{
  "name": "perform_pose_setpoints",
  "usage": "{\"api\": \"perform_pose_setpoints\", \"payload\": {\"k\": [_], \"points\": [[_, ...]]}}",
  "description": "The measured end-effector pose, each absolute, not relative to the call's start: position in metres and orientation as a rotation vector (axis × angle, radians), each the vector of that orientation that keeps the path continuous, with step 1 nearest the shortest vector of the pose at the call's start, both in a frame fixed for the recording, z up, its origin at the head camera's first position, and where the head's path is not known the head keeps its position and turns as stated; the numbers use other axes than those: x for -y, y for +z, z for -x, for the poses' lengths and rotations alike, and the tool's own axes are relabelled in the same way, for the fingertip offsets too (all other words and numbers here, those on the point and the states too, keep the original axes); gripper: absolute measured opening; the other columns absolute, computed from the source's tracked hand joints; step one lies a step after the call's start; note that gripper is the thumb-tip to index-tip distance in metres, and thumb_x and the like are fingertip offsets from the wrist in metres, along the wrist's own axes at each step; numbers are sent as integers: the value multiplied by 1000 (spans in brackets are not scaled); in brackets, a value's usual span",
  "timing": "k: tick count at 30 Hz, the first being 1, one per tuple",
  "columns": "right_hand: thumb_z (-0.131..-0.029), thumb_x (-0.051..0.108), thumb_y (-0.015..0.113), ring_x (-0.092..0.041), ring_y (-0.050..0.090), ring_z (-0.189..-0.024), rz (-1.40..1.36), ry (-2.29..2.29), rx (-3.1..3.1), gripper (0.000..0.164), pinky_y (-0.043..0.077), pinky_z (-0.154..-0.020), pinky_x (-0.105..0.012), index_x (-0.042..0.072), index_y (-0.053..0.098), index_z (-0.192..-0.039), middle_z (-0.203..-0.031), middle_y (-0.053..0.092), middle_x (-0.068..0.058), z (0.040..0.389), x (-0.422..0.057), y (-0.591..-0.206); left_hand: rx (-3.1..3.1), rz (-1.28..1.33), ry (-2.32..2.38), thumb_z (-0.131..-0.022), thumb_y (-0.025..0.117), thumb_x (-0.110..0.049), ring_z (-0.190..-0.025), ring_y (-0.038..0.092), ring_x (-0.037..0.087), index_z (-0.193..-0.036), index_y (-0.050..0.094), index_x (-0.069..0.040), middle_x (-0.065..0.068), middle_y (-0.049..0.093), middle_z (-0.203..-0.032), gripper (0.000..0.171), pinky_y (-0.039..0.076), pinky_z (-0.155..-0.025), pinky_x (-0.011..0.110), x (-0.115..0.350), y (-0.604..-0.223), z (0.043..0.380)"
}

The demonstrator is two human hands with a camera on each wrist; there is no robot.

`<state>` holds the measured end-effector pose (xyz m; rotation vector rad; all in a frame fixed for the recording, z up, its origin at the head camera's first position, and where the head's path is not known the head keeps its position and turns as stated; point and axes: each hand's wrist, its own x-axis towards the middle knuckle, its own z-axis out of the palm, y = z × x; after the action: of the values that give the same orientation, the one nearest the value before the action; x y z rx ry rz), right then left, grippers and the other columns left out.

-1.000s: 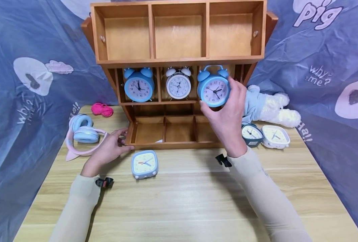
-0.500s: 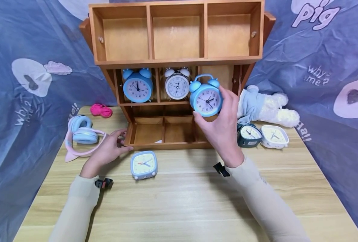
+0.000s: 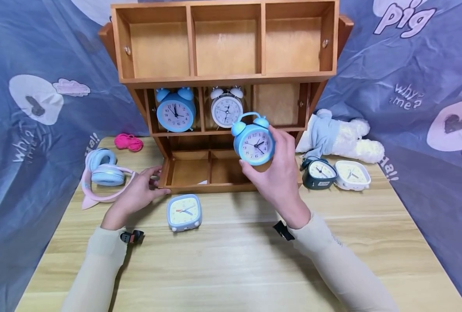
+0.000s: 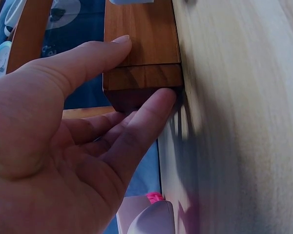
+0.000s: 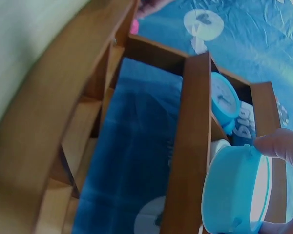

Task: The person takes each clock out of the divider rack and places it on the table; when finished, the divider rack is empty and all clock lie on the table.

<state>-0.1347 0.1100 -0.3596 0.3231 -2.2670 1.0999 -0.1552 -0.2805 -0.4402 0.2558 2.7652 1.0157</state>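
Our right hand (image 3: 278,180) grips a blue twin-bell alarm clock (image 3: 254,143) from the side and below, fingers curled round its body, holding it in the air at the centre of the frame, in front of the wooden shelf unit (image 3: 224,80). The clock hangs just below the front edge of the middle shelf, over the bottom tray, its face tilted slightly. In the right wrist view its rim (image 5: 237,192) shows at the lower right, close to an upright divider.

Our left hand (image 3: 139,195) rests with relaxed, nearly straight fingers against the lower left corner of the unit; in the left wrist view the thumb (image 4: 95,51) and a finger touch that corner.

A square pale-blue clock (image 3: 184,212) lies near the tray's front edge. Bare tabletop (image 3: 231,268) fills the lower frame.
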Motion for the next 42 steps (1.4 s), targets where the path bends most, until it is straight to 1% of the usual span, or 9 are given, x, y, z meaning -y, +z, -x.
{"api": "perform_pose_setpoints", "payload": {"k": [6,16,23,27,33,42], "points": [[-82,26,97,-39,54,-139,-381,1121,2307,98,52,-116,-52,-2,48,-161,-153,52,-26,127,-104,-367,-2768,-258,1013,-103,85,-25,-126,69,45,-168,37,8,31,63,-148,87,60,-102,55,281,-439,156],[-81,27,98,-39,54,-138,-424,1128,2369,99,54,-115,-54,0,48,-162,-152,52,-24,113,-99,-371,-2762,-248,1011,-103,85,-24,-126,68,45,-168,37,9,31,63,-148,88,59,-103,56,279,-439,155],[-80,27,99,-39,58,-138,-423,1127,2424,101,56,-114,-55,2,50,-165,-155,53,-23,109,-97,-373,-2760,-244,1007,-103,84,-24,-127,68,45,-168,37,9,32,62,-148,87,59,-104,56,278,-437,155],[-81,30,100,-38,59,-136,-433,1115,2482,102,58,-113,-55,3,49,-165,-155,53,-22,106,-97,-373,-2763,-246,1006,-103,84,-23,-127,68,45,-168,37,9,32,62,-148,87,58,-104,56,278,-437,154],[-80,31,101,-35,60,-135,-487,1110,2554,102,57,-116,-54,4,49,-165,-155,54,-19,100,-94,-377,-2764,-247,1007,-103,84,-24,-126,69,44,-168,37,9,31,63,-147,87,58,-103,55,279,-437,154],[-81,31,101,-33,62,-134,-494,1136,2661,104,58,-113,-54,6,49,-167,-156,54,-15,92,-90,-381,-2769,-248,1006,-103,85,-24,-126,69,44,-168,38,8,31,63,-147,87,58,-104,55,279,-438,153]]}}
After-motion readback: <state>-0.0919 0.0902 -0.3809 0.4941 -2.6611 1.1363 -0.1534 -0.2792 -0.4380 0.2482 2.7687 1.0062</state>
